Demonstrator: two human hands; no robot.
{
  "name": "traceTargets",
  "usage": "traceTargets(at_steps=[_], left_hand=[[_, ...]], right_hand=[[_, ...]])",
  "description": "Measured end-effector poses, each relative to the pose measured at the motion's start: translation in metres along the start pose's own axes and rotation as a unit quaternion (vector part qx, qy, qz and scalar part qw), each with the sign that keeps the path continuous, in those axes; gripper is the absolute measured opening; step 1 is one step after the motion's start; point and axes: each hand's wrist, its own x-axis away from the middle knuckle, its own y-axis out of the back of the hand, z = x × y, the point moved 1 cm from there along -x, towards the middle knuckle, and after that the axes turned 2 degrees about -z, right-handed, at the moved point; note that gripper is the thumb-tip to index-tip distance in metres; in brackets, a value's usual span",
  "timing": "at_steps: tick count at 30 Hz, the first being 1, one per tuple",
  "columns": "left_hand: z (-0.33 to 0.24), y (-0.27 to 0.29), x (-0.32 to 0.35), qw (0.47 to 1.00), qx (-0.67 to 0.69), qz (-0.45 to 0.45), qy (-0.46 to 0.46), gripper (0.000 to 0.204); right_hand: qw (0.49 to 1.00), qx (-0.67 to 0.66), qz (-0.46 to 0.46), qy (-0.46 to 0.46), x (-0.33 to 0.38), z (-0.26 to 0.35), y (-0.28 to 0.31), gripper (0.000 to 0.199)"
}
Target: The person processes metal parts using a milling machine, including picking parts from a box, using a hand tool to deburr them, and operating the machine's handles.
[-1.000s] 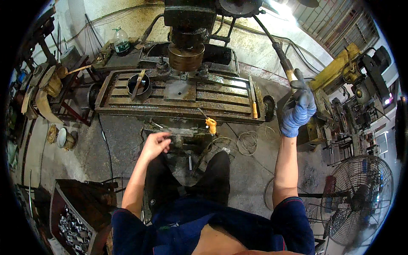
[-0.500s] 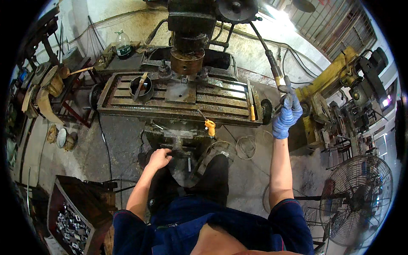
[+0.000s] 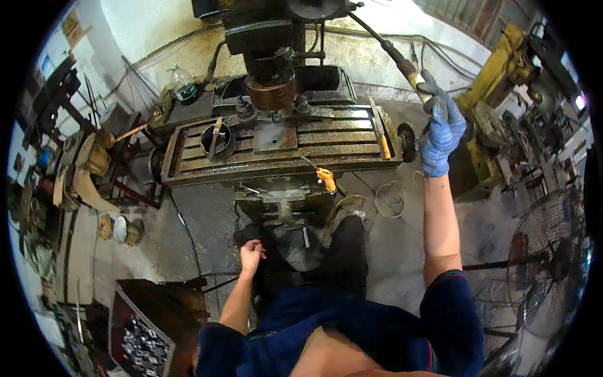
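Gripping the long lever [image 3: 402, 60] for leverage: gloved right hand [image 3: 441, 132], closed; bare left hand [image 3: 251, 256] curled low on a dark knob [image 3: 240, 237].

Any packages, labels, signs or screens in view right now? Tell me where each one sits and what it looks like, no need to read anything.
Plastic bottle: on the ledge behind the machine table's left end; clear, rounded, with a green label band.
Wall sign: upper left on the pale wall; small brownish rectangle, too blurred to make out more.
Screen-like panel: far left edge, above the racks; small bluish rectangle, unclear what it is.
Nothing else of this kind shows.
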Motion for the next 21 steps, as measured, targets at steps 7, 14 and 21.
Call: traceTargets(at_steps=[7, 14, 21], left_hand=[[-0.013, -0.015, 0.004, 0.998, -0.067, 0.01, -0.017, 0.016], [-0.019, -0.014, -0.003, 0.997, -0.074, 0.011, -0.002, 0.013], [-0.014, -0.011, -0.007, 1.0, -0.015, 0.002, 0.017, 0.011]], right_hand=[[0.999, 0.002, 0.015, 0.053, -0.016, 0.001, 0.005, 0.02], [0.992, 0.068, -0.019, 0.106, -0.028, 0.013, 0.004, 0.036], [0.998, -0.042, -0.041, -0.013, -0.014, 0.014, 0.009, 0.036]])
